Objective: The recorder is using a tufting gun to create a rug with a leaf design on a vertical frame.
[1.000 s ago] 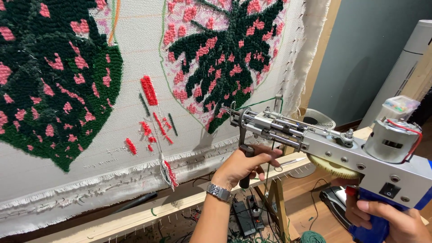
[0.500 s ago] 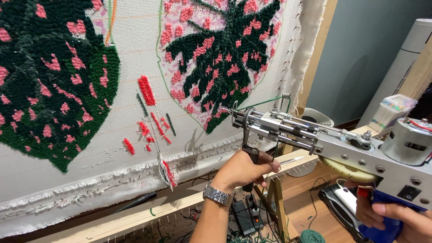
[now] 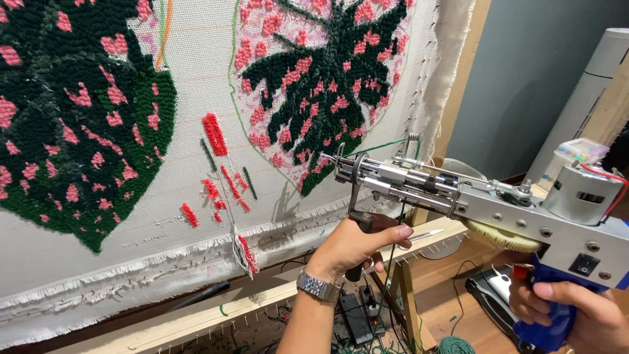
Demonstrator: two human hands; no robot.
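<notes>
The tufting gun (image 3: 458,196) is gripped by both fists, left hand (image 3: 357,246) at seven o'clock; if tilted, the cloth (image 3: 196,78) could be torn by the needle.

Left hand (image 3: 357,246) grips the tufting gun's (image 3: 472,203) front handle; right hand (image 3: 570,314) holds its blue grip near the cloth (image 3: 196,85).

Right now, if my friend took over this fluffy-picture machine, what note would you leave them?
Left hand: wrapped round the tufting gun's black front handle.
Right hand: gripping the blue rear grip.
The needle tip sits just off the cloth, near the lower edge of the right-hand leaf.
Done: two dark green leaves with pink spots, a few red test strips.
Left: bare cloth between and below the leaves.
</notes>
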